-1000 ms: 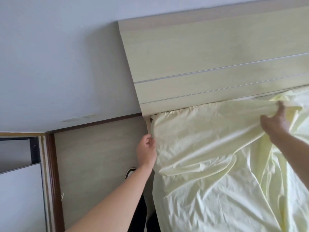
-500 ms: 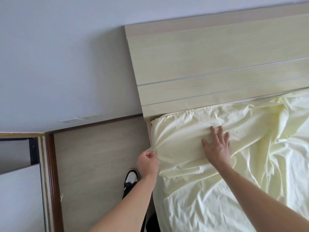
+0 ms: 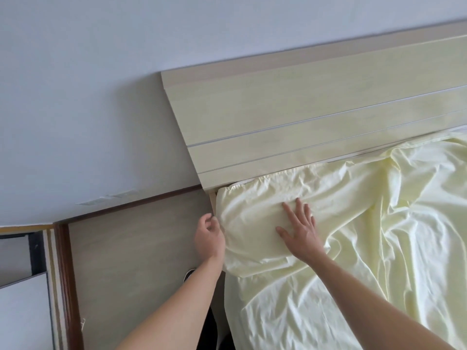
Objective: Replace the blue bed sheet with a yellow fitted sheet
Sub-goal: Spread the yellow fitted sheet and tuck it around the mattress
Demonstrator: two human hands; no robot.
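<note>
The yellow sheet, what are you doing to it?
A person is putting a yellow fitted sheet on a bed. The right hand lies flat on the sheet near the corner by the headboard, pressing it down. The left hand is at the side edge of that corner, fingers curled by the fabric. The corner looks covered, but the rest of the sheet is wrinkled and loose.

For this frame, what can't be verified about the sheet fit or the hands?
- Head view: whether the left hand pinches the yellow fitted sheet; its fingertips are hidden at the corner.
- The sheet's far side is cut off by the right edge.
- Whether the elastic is tucked under by the headboard.
- The shoe, mostly hidden by the forearm.
</note>
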